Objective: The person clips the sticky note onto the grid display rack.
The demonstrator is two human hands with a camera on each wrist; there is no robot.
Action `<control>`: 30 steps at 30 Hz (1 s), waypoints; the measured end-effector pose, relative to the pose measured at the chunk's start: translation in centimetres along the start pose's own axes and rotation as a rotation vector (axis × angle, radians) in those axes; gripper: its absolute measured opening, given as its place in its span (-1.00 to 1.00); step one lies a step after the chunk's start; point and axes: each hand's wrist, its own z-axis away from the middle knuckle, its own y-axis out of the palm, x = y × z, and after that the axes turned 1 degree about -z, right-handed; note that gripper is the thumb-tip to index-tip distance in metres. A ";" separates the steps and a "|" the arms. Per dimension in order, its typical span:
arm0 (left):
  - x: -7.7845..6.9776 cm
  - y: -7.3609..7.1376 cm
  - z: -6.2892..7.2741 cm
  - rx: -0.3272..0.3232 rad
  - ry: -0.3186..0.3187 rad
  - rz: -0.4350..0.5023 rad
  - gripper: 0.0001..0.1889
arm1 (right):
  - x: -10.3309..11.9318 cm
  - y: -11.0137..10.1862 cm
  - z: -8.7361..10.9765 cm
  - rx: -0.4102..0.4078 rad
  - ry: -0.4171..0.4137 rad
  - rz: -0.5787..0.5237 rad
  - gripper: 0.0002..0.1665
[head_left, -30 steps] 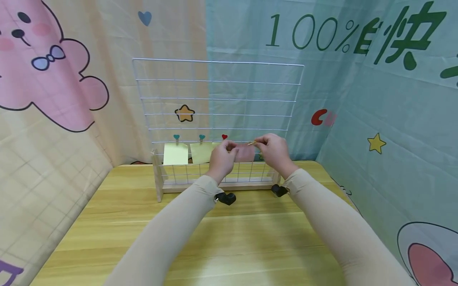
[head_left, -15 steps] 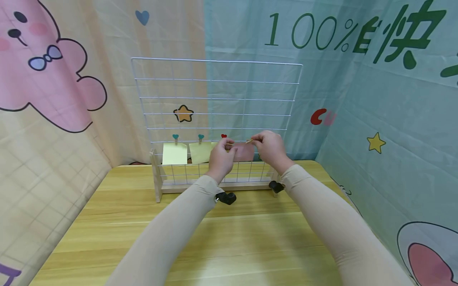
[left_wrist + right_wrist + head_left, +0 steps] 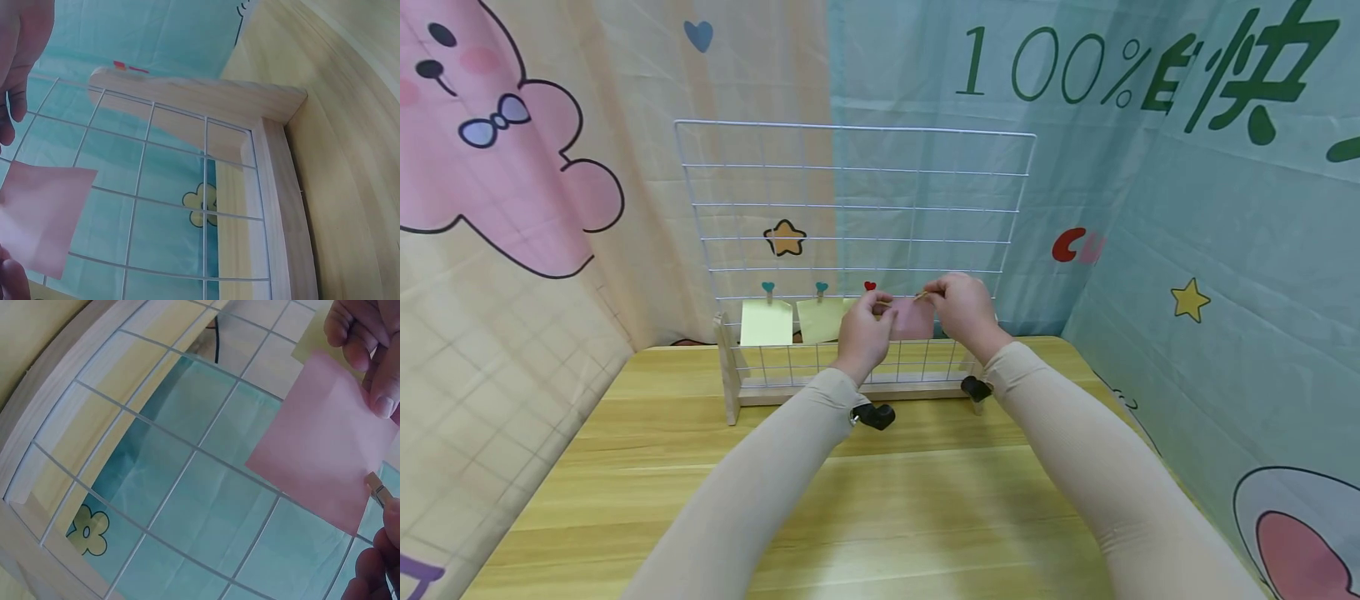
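A pink paper note (image 3: 913,319) lies against the white wire grid rack (image 3: 865,207). My left hand (image 3: 863,337) pinches the note's left edge between thumb and finger. In my right hand (image 3: 967,310) is a small wooden clip (image 3: 379,489), pinched between thumb and fingertips. The clip's tip meets the note's upper edge in the right wrist view; whether it bites both paper and wire I cannot tell. To the left hang two yellow notes, one at the far left (image 3: 767,322) and one beside it (image 3: 818,320), under teal heart clips (image 3: 768,287). Another yellow note (image 3: 310,337) is partly hidden behind my left hand.
A red heart clip (image 3: 870,286) sits on the wire just above my left hand. The rack stands on a wooden base (image 3: 857,390) at the back of the wooden table (image 3: 880,500). Printed cloth (image 3: 925,75) hangs close behind and at both sides.
My right hand has shifted slightly left and up, bringing the clip closer to the pink note's top. The left hand has stayed almost in place on the note.
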 end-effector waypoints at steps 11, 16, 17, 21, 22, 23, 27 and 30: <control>0.1 0.1 0.0 -0.007 0.001 -0.030 -0.82 | 0.0 0.2 -0.4 0.017 -0.002 0.024 -0.70; 0.1 0.1 0.0 -0.013 -0.001 -0.034 -0.83 | 0.3 0.1 -0.3 0.015 -0.009 0.047 -0.70; 0.1 0.1 0.0 -0.015 -0.002 -0.035 -0.83 | 0.3 0.1 -0.3 0.012 -0.012 0.051 -0.70; 0.2 0.2 0.0 -0.027 -0.001 -0.039 -0.83 | 0.3 0.1 -0.3 0.005 -0.018 0.050 -0.70; 0.2 0.2 0.0 -0.030 0.000 -0.039 -0.83 | 0.3 0.2 -0.3 0.006 -0.018 0.051 -0.70; 0.3 0.3 0.0 -0.032 0.001 -0.038 -0.83 | 0.3 0.2 -0.3 0.005 -0.018 0.052 -0.70; 0.3 0.3 0.0 -0.032 0.000 -0.036 -0.83 | 0.3 0.3 -0.3 0.004 -0.017 0.053 -0.69; 0.3 0.3 0.0 -0.030 -0.002 -0.033 -0.83 | 0.3 0.2 -0.3 0.002 -0.022 0.053 -0.69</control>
